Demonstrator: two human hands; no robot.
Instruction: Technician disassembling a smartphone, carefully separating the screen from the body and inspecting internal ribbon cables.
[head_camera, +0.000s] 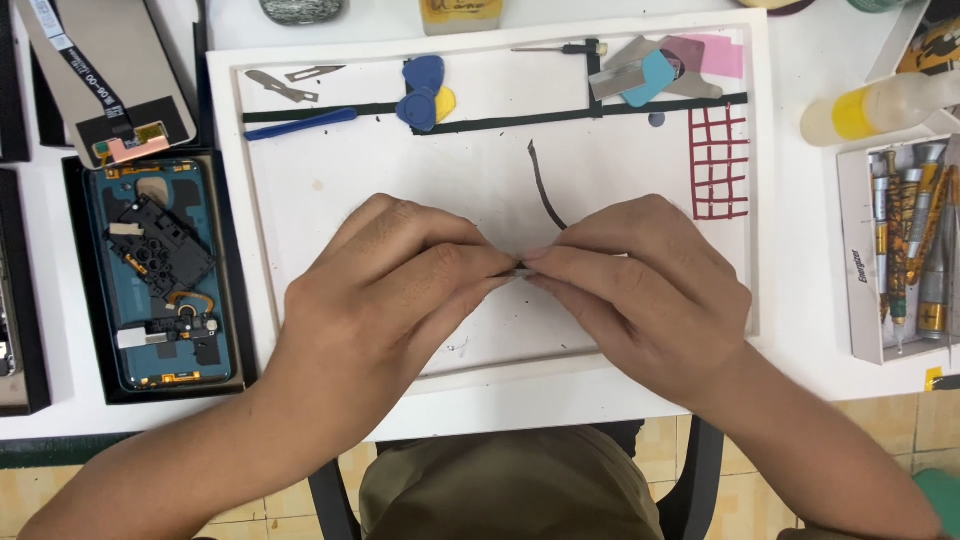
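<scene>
Both my hands meet over the middle of a white work mat. My left hand and my right hand pinch a thin black strip between their fingertips. The strip's free end curls up and away from the fingers. The part held is almost hidden between the fingertips.
An opened blue phone back lies left of the mat, a screen panel above it. Blue and yellow picks, a blue pry tool and blades sit at the mat's top. A box of screwdrivers and a bottle stand right.
</scene>
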